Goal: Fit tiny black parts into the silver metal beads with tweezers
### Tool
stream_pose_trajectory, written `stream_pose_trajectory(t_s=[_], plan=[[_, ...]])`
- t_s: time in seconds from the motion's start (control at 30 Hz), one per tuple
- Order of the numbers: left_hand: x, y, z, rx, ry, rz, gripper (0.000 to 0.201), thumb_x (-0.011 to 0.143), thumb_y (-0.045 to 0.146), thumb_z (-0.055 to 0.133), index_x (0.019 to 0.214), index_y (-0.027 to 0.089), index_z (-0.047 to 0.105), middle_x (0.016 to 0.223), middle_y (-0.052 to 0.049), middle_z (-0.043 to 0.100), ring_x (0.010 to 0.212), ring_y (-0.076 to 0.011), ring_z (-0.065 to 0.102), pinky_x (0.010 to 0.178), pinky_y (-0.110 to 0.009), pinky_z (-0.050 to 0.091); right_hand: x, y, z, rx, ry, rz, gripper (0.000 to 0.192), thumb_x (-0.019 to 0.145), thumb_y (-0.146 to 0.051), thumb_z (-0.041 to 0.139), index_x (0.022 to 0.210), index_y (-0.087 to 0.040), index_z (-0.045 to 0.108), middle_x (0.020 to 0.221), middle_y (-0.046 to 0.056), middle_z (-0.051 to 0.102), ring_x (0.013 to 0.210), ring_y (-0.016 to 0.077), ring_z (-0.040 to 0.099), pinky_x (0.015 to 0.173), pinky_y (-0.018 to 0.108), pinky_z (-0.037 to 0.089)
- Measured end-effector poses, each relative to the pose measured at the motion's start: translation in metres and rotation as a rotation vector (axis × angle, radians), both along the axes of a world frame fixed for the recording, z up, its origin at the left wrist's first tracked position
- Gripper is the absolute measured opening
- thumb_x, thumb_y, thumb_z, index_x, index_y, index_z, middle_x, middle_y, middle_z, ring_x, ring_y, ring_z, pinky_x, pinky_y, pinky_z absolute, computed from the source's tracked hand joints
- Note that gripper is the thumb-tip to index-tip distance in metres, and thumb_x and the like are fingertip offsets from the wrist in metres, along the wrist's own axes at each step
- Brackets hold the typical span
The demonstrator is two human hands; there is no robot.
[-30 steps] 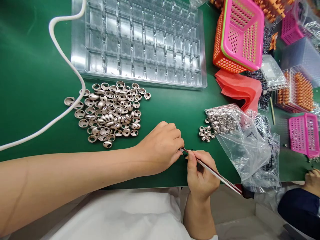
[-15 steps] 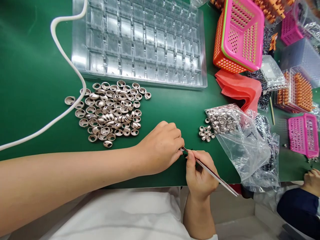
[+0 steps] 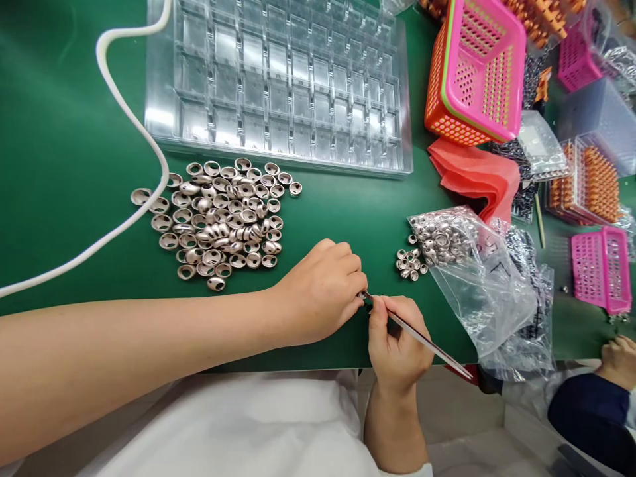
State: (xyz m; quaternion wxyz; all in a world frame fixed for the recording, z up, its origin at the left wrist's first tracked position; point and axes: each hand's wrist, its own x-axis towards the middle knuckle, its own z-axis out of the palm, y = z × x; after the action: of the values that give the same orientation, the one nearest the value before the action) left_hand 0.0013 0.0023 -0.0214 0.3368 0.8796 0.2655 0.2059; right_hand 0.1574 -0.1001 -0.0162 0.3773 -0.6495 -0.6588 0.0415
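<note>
My left hand (image 3: 322, 291) is closed in a pinch around a small silvery metal piece (image 3: 362, 295), mostly hidden by the fingertips. In my right hand (image 3: 400, 344) is a pair of slim metal tweezers (image 3: 431, 344), gripped between thumb and fingers. One end of the tweezers meets the piece at my left fingertips; the other slants down to the right past the table edge. Small dark bits show on the table just behind the fingertips. Left of my hands lies a heap of silvery metal rings with holes (image 3: 223, 218). Smaller metal parts (image 3: 410, 265) lie to the right.
A clear compartment tray (image 3: 278, 86) sits at the back, with a white cable (image 3: 134, 126) along its left. Rightward are stacked plastic baskets (image 3: 481, 126), red cloth (image 3: 472, 169), a clear bag of metal parts (image 3: 442, 238) and another pink basket (image 3: 601, 271). Another person's hand (image 3: 619, 361) is at far right.
The tweezers' outer end has tilted slightly upward, and my right hand has shifted a little with it. My left hand keeps its pinch. The whole view has shifted slightly.
</note>
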Motion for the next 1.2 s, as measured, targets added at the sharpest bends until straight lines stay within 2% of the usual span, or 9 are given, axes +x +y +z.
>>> stream_pose_trajectory(t_s=[0.3, 0.47, 0.73, 1.0, 1.2], plan=[[0.0, -0.001, 0.0, 0.024, -0.002, 0.0, 0.012, 0.093, 0.022, 0.066, 0.086, 0.015, 0.072, 0.083, -0.004, 0.065, 0.085, -0.0214, 0.053, 0.077, -0.038, 0.035, 0.0, 0.004, 0.011, -0.082, -0.156, -0.014, 0.013, 0.093, -0.012, 0.063, 0.102, -0.021, 0.058, 0.078, -0.001, 0.066, 0.067, 0.0107, 0.064, 0.059, 0.022, 0.054], [0.0, -0.002, 0.0, 0.039, -0.006, 0.005, 0.014, 0.094, 0.021, 0.064, 0.084, 0.015, 0.072, 0.082, -0.004, 0.064, 0.084, -0.0214, 0.051, 0.076, -0.038, 0.034, 0.003, 0.009, 0.016, -0.138, -0.201, 0.042, 0.01, 0.094, -0.012, 0.061, 0.099, -0.021, 0.057, 0.075, -0.002, 0.064, 0.067, 0.0113, 0.064, 0.058, 0.022, 0.052], [0.002, -0.001, 0.001, 0.03, 0.0, 0.002, 0.014, 0.094, 0.021, 0.063, 0.084, 0.015, 0.071, 0.081, -0.004, 0.065, 0.084, -0.0216, 0.051, 0.075, -0.038, 0.034, 0.007, 0.014, 0.011, -0.096, -0.169, 0.09, 0.013, 0.093, -0.011, 0.06, 0.097, -0.022, 0.057, 0.072, -0.002, 0.063, 0.065, 0.0129, 0.064, 0.058, 0.025, 0.053], [0.0, 0.0, 0.002, -0.017, 0.009, 0.0, 0.011, 0.094, 0.021, 0.065, 0.087, 0.016, 0.072, 0.084, -0.003, 0.067, 0.086, -0.0205, 0.053, 0.078, -0.038, 0.035, 0.007, 0.009, 0.006, -0.106, -0.012, 0.01, 0.01, 0.093, -0.013, 0.062, 0.095, -0.022, 0.059, 0.073, -0.003, 0.065, 0.061, 0.0103, 0.063, 0.054, 0.022, 0.051], [0.001, 0.001, 0.003, -0.025, 0.001, -0.001, 0.01, 0.094, 0.02, 0.065, 0.088, 0.016, 0.072, 0.084, -0.003, 0.067, 0.086, -0.0205, 0.054, 0.077, -0.038, 0.035, 0.008, 0.005, -0.001, -0.089, 0.087, -0.009, 0.013, 0.091, -0.012, 0.064, 0.098, -0.023, 0.061, 0.078, -0.001, 0.067, 0.065, 0.0119, 0.066, 0.055, 0.024, 0.055]])
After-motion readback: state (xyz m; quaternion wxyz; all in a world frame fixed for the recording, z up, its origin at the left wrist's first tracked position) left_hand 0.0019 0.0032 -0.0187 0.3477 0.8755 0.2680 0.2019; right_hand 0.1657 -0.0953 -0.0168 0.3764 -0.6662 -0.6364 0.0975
